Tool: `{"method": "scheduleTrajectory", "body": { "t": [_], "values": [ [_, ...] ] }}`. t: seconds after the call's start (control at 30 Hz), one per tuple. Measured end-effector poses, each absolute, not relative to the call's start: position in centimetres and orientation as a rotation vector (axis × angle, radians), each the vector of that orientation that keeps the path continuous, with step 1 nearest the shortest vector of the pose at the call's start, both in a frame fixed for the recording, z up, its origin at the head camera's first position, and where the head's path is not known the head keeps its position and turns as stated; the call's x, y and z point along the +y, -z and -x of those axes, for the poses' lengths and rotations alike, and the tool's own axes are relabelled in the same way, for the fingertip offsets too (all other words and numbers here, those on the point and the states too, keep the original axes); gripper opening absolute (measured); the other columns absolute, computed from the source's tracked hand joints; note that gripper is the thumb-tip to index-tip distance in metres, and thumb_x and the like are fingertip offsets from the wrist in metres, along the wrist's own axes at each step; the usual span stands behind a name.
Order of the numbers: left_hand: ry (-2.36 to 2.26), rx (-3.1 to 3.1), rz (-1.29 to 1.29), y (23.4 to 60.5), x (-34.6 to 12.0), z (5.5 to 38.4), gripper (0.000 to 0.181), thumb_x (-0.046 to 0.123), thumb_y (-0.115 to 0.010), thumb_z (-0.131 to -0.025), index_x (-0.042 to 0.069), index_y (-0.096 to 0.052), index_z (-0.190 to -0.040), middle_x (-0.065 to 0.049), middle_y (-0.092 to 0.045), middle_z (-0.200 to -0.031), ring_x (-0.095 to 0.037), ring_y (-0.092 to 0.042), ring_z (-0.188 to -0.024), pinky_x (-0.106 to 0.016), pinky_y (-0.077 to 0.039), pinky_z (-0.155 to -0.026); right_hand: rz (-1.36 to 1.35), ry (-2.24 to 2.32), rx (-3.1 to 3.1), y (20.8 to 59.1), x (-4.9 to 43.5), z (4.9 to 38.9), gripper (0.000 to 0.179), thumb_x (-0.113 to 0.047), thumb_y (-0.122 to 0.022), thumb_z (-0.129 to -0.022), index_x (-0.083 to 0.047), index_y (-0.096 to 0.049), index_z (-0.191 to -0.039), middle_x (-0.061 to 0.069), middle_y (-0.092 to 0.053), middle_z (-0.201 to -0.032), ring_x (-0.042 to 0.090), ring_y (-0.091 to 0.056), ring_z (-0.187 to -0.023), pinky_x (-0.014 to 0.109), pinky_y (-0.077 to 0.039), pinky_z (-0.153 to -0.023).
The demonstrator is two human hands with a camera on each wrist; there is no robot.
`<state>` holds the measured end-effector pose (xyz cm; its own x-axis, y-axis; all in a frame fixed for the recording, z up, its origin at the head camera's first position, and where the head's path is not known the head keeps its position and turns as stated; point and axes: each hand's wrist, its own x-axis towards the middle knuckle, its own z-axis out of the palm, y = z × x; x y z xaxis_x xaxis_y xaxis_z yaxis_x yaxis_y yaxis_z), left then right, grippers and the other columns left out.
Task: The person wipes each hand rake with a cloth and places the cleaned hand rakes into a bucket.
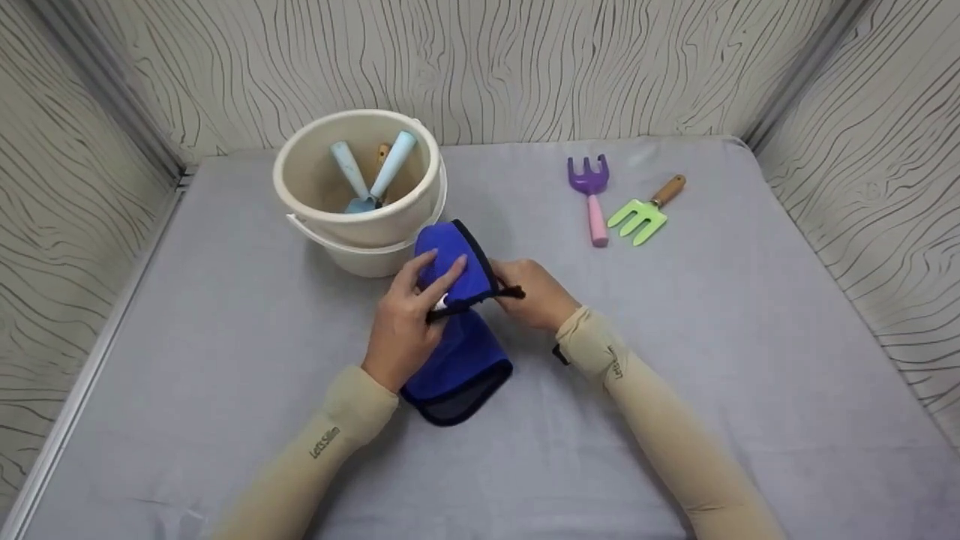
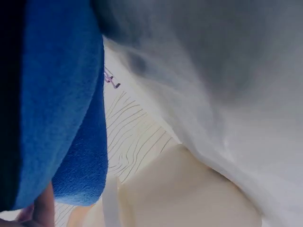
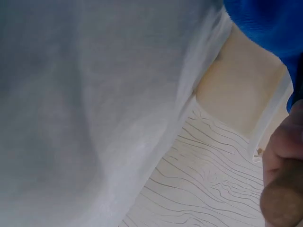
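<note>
A blue cloth piece with black edging is between the hands, its upper part folded over and its lower end at the table. Its exact kind cannot be told. My left hand grips the upper part, two fingers spread across the blue face; the thumb is hidden. From the other side my right hand holds the black edge, with its fingertips mostly behind the cloth. In the left wrist view the blue cloth looks fuzzy. Below the right hand in its wrist view is a blurred brown rounded end.
A cream bucket stands just beyond the left hand, with light-blue-handled tools inside. At the back right lie a purple hand fork with a pink handle and a green hand fork. Patterned walls border the grey-covered table.
</note>
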<state>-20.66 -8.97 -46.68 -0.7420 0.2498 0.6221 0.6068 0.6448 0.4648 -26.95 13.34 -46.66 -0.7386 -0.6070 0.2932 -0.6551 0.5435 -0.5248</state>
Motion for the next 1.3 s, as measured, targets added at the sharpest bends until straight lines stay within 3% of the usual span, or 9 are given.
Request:
{"method": "scheduleTrajectory", "body": {
  "t": [0.1, 0.23, 0.4, 0.53, 0.73, 0.9, 1.07, 1.23, 1.3],
  "values": [
    [0.834, -2.322, 0.713, 47.0, -8.9, 20.7, 0.066, -0.003, -0.079, -0.086, 0.023, -0.063, -0.145, -0.024, -0.055, -0.149, -0.039, -0.063, -0.122, -0.051, -0.055, -0.099, -1.097, -0.981, -2.711, 46.5, 13.5, 27.0, 0.023, -0.014, -0.052, -0.107, -0.003, -0.070, -0.115, 0.012, -0.077, -0.099, 0.020, -0.070, -0.084, 0.042, -0.058, -0.078],
    [0.773, -2.273, 0.726, 47.5, -9.2, 20.9, 0.066, -0.015, -0.077, -0.079, 0.016, -0.069, -0.137, -0.024, -0.062, -0.141, -0.034, -0.069, -0.102, -0.046, -0.059, -0.085, -1.092, -1.049, -2.747, 46.6, 13.6, 27.3, 0.025, -0.019, -0.050, -0.110, -0.005, -0.067, -0.097, 0.002, -0.066, -0.081, 0.013, -0.058, -0.071, 0.031, -0.049, -0.068],
    [0.984, -2.208, 0.482, 47.2, -9.9, 21.1, 0.038, -0.009, -0.067, -0.081, 0.003, -0.070, -0.117, -0.017, -0.076, -0.103, -0.032, -0.073, -0.086, -0.045, -0.059, -0.076, -1.070, -1.133, -2.723, 46.7, 13.7, 27.7, 0.035, -0.025, -0.049, -0.111, -0.009, -0.056, -0.080, -0.005, -0.048, -0.068, 0.012, -0.046, -0.061, 0.027, -0.037, -0.061],
    [1.285, -2.198, 0.188, 45.8, -10.8, 21.4, 0.005, 0.007, -0.064, -0.090, 0.004, -0.061, -0.093, -0.010, -0.062, -0.071, -0.027, -0.061, -0.064, -0.040, -0.047, -0.062, -0.974, -1.058, -2.745, 46.8, 14.1, 28.1, 0.037, -0.028, -0.052, -0.109, -0.011, -0.052, -0.076, -0.007, -0.041, -0.064, 0.012, -0.039, -0.058, 0.028, -0.032, -0.060],
    [1.890, -2.160, -0.135, 44.0, -11.7, 21.7, 0.040, 0.027, -0.060, -0.102, 0.014, -0.054, -0.064, 0.005, -0.049, -0.062, -0.014, -0.051, -0.064, -0.027, -0.041, -0.065, -0.933, -1.058, -2.850, 46.8, 14.5, 28.5, 0.039, -0.030, -0.053, -0.109, -0.012, -0.053, -0.075, -0.008, -0.040, -0.064, 0.012, -0.040, -0.058, 0.028, -0.033, -0.060],
    [2.170, -1.971, -0.406, 42.8, -12.0, 21.3, 0.041, 0.039, -0.052, -0.104, 0.012, -0.063, -0.076, 0.004, -0.058, -0.068, -0.016, -0.058, -0.073, -0.029, -0.047, -0.076, -0.835, -1.105, -2.888, 46.5, 14.8, 28.7, 0.039, -0.031, -0.051, -0.110, -0.012, -0.053, -0.075, -0.005, -0.043, -0.065, 0.014, -0.041, -0.060, 0.031, -0.034, -0.062],
    [2.185, -1.877, -0.425, 42.1, -11.6, 20.7, 0.042, 0.040, -0.042, -0.107, 0.009, -0.063, -0.088, 0.002, -0.061, -0.080, -0.016, -0.060, -0.082, -0.027, -0.048, -0.085, -0.693, -1.113, -2.932, 46.7, 15.3, 28.9, 0.041, -0.033, -0.051, -0.110, -0.014, -0.053, -0.074, -0.005, -0.044, -0.065, 0.013, -0.040, -0.059, 0.030, -0.033, -0.060],
    [1.792, -2.250, -0.078, 43.4, -10.5, 20.1, 0.036, 0.031, -0.048, -0.107, 0.010, -0.057, -0.079, -0.002, -0.054, -0.077, -0.019, -0.057, -0.079, -0.031, -0.047, -0.079, -0.841, -1.194, -2.880, 46.7, 14.9, 28.5, 0.041, -0.030, -0.050, -0.110, -0.012, -0.057, -0.074, -0.005, -0.048, -0.064, 0.012, -0.043, -0.058, 0.029, -0.036, -0.060],
    [1.523, -2.432, 0.206, 44.3, -9.8, 20.0, 0.022, 0.020, -0.053, -0.103, 0.005, -0.068, -0.099, -0.007, -0.066, -0.099, -0.021, -0.062, -0.086, -0.035, -0.050, -0.080, -0.944, -1.179, -2.862, 46.6, 14.5, 28.1, 0.038, -0.024, -0.053, -0.107, -0.011, -0.058, -0.072, -0.005, -0.049, -0.064, 0.012, -0.045, -0.059, 0.030, -0.039, -0.060]
  ]
}}
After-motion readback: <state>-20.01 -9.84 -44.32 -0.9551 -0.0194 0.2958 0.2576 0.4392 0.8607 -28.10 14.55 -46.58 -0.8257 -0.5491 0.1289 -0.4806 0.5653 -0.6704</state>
